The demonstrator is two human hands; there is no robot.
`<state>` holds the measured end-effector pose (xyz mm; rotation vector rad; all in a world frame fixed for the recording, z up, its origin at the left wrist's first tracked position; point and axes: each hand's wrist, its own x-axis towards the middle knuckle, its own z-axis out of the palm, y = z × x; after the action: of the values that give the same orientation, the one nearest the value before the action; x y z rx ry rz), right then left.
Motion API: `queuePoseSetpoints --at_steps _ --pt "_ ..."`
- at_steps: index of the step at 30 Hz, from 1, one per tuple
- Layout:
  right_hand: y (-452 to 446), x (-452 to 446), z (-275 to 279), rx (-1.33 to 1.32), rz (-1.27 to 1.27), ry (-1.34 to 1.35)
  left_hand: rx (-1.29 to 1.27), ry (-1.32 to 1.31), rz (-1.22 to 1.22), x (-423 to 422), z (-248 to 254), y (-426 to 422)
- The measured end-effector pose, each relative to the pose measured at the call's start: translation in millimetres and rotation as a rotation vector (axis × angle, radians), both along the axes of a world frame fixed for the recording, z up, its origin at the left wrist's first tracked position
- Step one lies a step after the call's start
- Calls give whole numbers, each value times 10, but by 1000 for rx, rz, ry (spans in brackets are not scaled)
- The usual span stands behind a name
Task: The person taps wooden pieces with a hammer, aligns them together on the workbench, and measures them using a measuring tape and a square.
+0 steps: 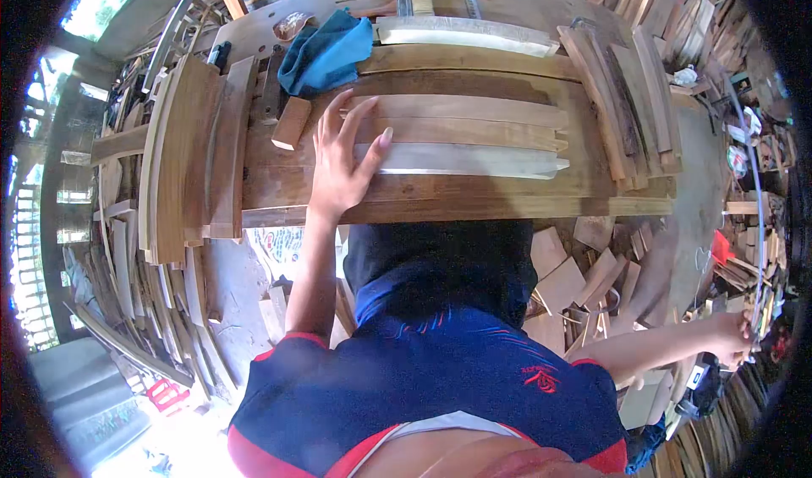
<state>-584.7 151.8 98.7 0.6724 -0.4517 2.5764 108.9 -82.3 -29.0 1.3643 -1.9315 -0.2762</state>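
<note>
My left hand (pixel 342 165) lies with fingers spread over the left ends of several wooden strips on the workbench (pixel 440 192). The strips sit side by side: a pale brown strip (pixel 474 109), a tan strip (pixel 465 133) and, nearest me, a strip bright with light (pixel 474 161). Their right ends look notched. Far out to the right, my right hand (pixel 729 338) has its fingers curled, beside a long thin pale line (pixel 759 224), perhaps a cord or hose. What it holds, if anything, cannot be made out.
A blue cloth (pixel 326 51) and a small wood block (pixel 292 123) lie behind my left hand. Wooden boards are stacked at the bench's left (pixel 178 156) and right (pixel 613 106). Another whitish piece (pixel 465 34) lies at the back. Offcuts (pixel 558 283) cover the floor.
</note>
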Motion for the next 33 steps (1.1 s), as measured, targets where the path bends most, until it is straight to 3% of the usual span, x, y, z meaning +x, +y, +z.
queuePoseSetpoints --at_steps 2,4,9,12,16,19,20,25,27,28,31,32,33 --pt "-72 -77 -129 -10 241 52 9 1 3 -2 18 14" --pt "-269 -48 -229 212 24 36 8 38 -11 4 30 18" --pt "-566 95 -498 330 261 -217 -34 89 3 -8 77 15" --pt "-563 -308 -890 401 430 -146 -26 126 -3 4 81 12" --pt "-434 -951 -1341 473 524 -299 -60 238 -8 61 28 -37" --pt "-423 -943 -1413 437 946 -135 94 802 83 20 58 6" --pt "-466 -926 -1449 473 663 -392 114 1044 101 52 79 7" --pt "-439 -1575 -1871 686 801 -279 158 1680 39 434 17 -11" --pt "-527 -1723 -1912 721 785 -360 114 1659 127 383 108 46" --pt "-603 -1719 -1895 808 554 -466 104 1631 116 437 36 62" --pt "-731 -1756 -1728 900 1012 -327 121 1513 163 584 -136 110" --pt "-815 -1747 -1726 943 793 -480 156 1451 230 604 -161 140" --pt "-949 -1582 -1629 1049 733 -513 190 1388 296 600 -151 165"
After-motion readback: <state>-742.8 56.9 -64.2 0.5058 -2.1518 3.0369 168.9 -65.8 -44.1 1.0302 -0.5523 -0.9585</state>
